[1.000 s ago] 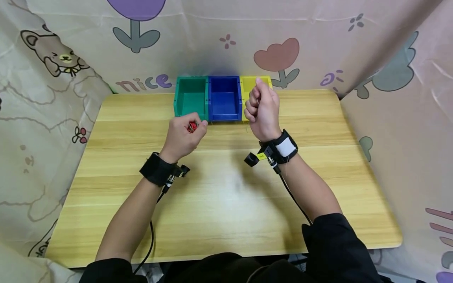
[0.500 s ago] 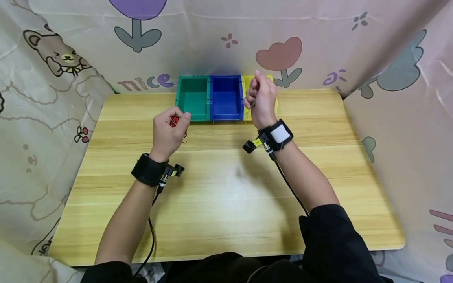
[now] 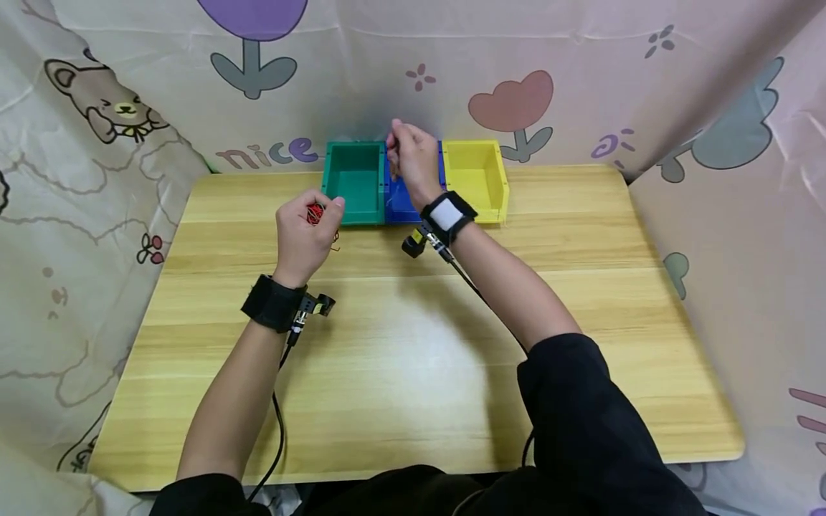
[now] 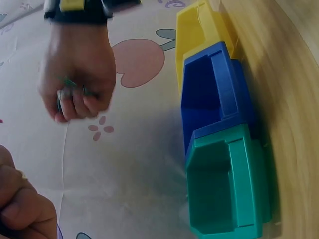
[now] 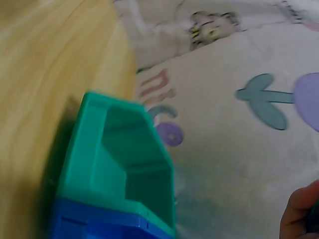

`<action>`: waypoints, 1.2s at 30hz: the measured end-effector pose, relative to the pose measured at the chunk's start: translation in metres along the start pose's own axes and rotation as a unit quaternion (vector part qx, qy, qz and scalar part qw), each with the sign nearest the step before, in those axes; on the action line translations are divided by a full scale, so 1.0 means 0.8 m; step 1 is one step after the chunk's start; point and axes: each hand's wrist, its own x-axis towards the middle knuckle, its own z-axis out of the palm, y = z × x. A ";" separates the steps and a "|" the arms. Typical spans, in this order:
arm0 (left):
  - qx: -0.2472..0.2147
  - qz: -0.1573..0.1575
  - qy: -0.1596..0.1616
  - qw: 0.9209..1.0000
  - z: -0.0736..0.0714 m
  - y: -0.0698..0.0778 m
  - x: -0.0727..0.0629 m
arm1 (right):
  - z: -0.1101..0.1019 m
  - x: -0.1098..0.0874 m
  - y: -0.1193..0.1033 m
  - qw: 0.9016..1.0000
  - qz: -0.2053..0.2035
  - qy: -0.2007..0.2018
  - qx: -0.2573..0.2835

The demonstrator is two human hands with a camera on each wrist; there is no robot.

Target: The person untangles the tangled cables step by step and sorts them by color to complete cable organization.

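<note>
My left hand (image 3: 300,240) grips a bundle of thin red wires (image 3: 315,213), with a loose end hanging below the fist, just in front of the green bin (image 3: 353,214). Over the blue bin (image 3: 401,208), my right hand (image 3: 416,161) is raised with curled fingers. Thin green strands (image 4: 70,81) poke out between those fingers in the left wrist view; most of what it holds is hidden. To the right stands the yellow bin (image 3: 475,213). The insides of the green and yellow bins show no contents.
The three bins stand side by side at the back edge of the wooden table (image 3: 400,373). A patterned cloth (image 3: 361,64) hangs behind and at both sides. Camera cables (image 3: 280,423) run from each wrist strap along the forearms.
My right hand has moved left from over the yellow bin to over the blue bin. The left hand has drawn left and slightly back with the red wires still in it.
</note>
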 end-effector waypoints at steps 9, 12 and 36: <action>-0.010 -0.019 -0.005 1.000 0.002 0.008 -0.006 | 0.026 0.038 0.034 0.992 0.018 -0.011 -0.122; -0.010 -0.023 -0.003 1.000 0.000 0.005 -0.008 | 0.029 0.043 0.040 0.987 0.025 -0.021 -0.156; -0.021 -0.039 -0.006 0.999 -0.016 -0.008 -0.017 | 0.028 0.028 0.035 0.936 0.049 -0.194 -0.291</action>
